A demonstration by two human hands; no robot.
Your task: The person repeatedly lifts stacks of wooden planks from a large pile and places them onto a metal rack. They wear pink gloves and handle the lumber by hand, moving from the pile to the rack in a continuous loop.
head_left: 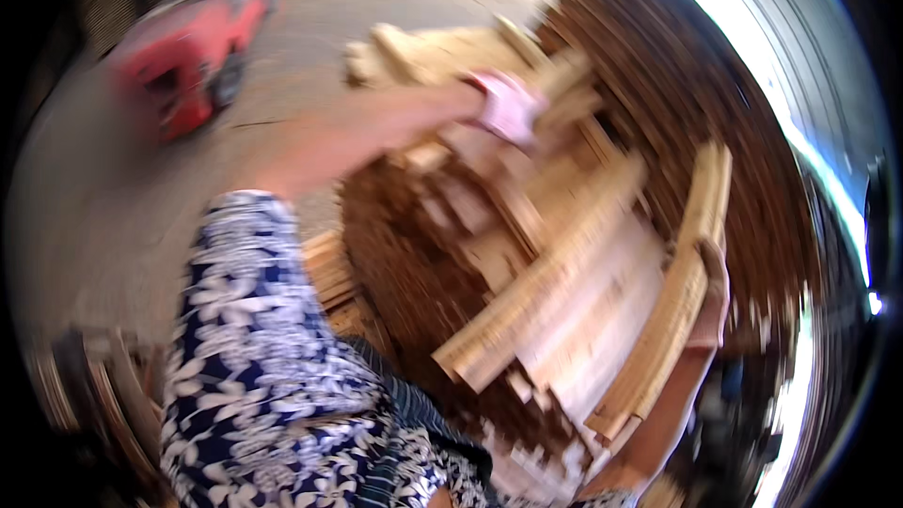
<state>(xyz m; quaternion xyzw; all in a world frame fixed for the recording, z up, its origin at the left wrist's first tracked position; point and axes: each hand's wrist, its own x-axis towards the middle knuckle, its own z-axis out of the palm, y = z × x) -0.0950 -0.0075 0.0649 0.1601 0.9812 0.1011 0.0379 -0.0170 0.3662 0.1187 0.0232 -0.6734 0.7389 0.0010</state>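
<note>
My right hand (pixel 713 296), in a pinkish glove, wraps round the outer edge of a long pale wooden strip (pixel 673 325) that slants up to the right. My left arm reaches far forward. A pink and white glove covers my left hand (pixel 511 110), which is over the far part of the wood pile; motion smears its fingers, so I cannot make out whether it grips anything. Between the hands, a second thick wooden strip (pixel 541 273) lies aslant over pale thin wood sheets (pixel 602 306).
Brown layered wood stacks (pixel 696 113) rise along the right, and a dark brown, rough-edged mass (pixel 404 240) lies left of the strips. More pale boards (pixel 437 52) lie beyond my left hand. A red wheeled vehicle (pixel 193 61) stands on the concrete floor (pixel 113 169) at far left.
</note>
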